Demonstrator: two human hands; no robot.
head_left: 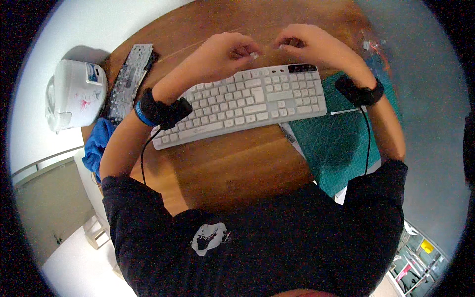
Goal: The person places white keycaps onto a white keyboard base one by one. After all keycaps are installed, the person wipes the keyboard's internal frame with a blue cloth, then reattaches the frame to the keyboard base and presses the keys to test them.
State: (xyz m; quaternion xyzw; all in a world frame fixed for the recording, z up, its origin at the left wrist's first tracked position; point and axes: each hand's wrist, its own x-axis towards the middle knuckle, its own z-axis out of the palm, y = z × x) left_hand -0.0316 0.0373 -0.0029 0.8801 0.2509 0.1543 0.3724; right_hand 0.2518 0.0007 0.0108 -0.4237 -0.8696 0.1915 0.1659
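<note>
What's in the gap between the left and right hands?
Head view: only bare wooden tabletop shows between the left hand, with a small pale piece at its fingertips, and the right hand.

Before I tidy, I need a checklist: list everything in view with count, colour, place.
desk: 1, brown, centre
keyboard: 1, white, centre
mat: 1, green, right, partly under keyboard
strip: 1, white, on mat
paper: count unclear, white, beside mat
long panel: 1, grey and black, upper left
boxy appliance: 1, white, far left
cloth: 1, blue, left edge
plastic: count unclear, clear, upper right
stool-like frame: 1, pale, lower left
rack: 1, white, lower right
small piece: 1, white, in left hand
wrist devices: 2, black, left and right
cables: 2, black, at wrist devices
wristband: 1, blue, beside left device
shirt: 1, black, lower centre
left hand: 1, bare, keyboard's far edge
right hand: 1, bare, beyond keyboard
</note>
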